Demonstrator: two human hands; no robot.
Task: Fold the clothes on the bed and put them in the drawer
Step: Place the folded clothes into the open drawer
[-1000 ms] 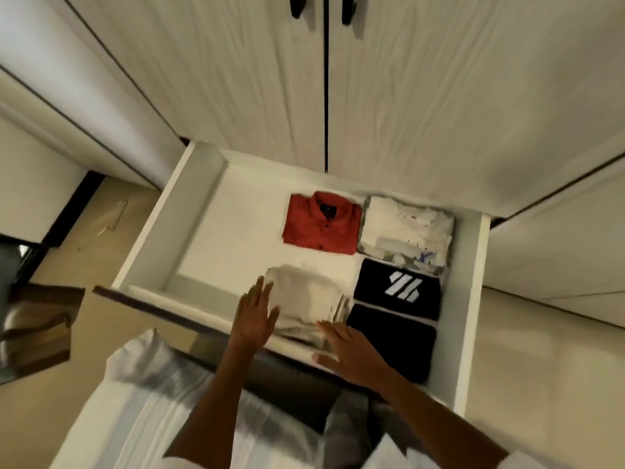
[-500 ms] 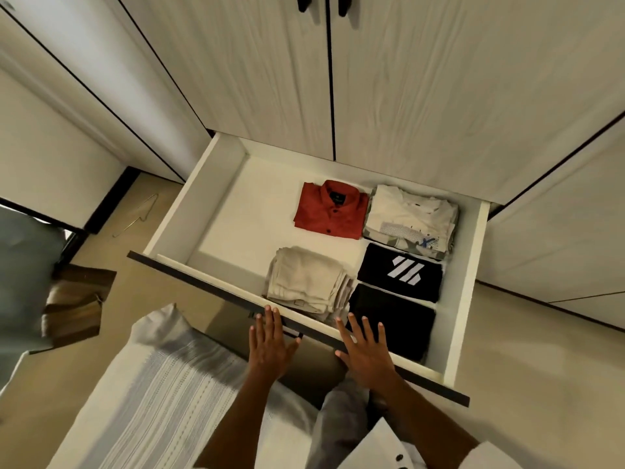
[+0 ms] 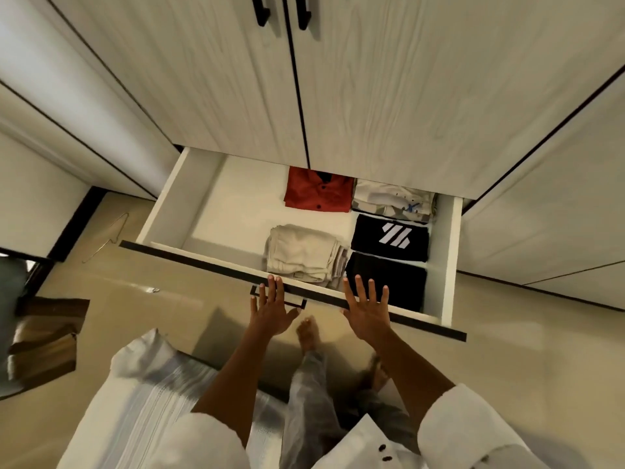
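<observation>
red shirt (image 3: 316, 194) collar seemingly hidden under cabinet.

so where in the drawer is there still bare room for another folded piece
The drawer's left half is bare, bordered by its left wall, the red shirt and the beige stack. The right half is crowded: white shirt, logo tee, black garment.
</observation>
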